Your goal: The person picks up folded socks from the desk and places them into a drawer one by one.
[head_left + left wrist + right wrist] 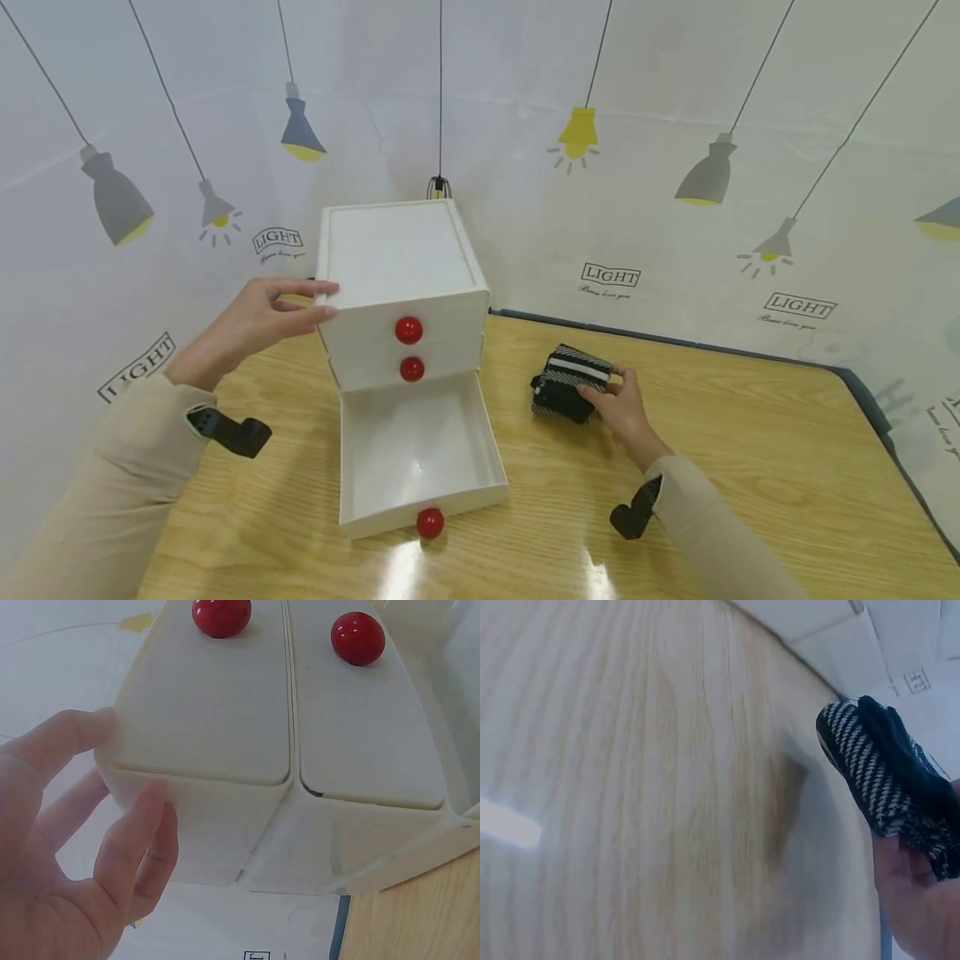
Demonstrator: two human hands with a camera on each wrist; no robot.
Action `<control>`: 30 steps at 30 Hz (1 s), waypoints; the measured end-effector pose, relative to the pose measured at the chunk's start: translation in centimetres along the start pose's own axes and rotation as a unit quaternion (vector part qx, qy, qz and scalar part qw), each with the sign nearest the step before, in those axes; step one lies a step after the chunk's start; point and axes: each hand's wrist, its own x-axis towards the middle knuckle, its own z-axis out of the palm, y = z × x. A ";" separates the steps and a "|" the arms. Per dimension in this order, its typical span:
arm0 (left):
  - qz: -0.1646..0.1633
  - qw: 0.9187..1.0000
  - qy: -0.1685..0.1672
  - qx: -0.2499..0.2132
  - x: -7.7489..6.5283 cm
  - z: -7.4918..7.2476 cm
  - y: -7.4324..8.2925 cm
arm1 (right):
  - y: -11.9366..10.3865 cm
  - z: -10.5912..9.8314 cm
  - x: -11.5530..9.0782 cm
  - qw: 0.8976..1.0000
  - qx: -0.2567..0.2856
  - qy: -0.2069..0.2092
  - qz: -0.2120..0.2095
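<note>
A white drawer cabinet (401,250) with red ball knobs stands on the table, its bottom drawer (416,450) pulled out with a bare floor. My left hand (258,321) holds the cabinet's upper left front corner, fingertips on its edge; in the left wrist view, bent fingers (127,847) lie against the side and corner. To the right of the cabinet, my right hand (622,412) grips a folded black-and-white patterned cloth (566,383) by its right side. In the right wrist view the cloth (877,765) is raised above the table, its shadow below.
The two upper drawers, with red knobs (408,330), are closed. Behind the wooden table (720,433) hangs a white sheet (517,208) printed with lamps, close at the cabinet's back. A dark blue strip (637,332) runs along the table's far edge.
</note>
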 end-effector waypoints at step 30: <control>-0.010 1.000 -0.006 0.005 -0.1 0.0 0.1 | -7.1 7.3 -6.1 0.962 0.018 -0.271 0.023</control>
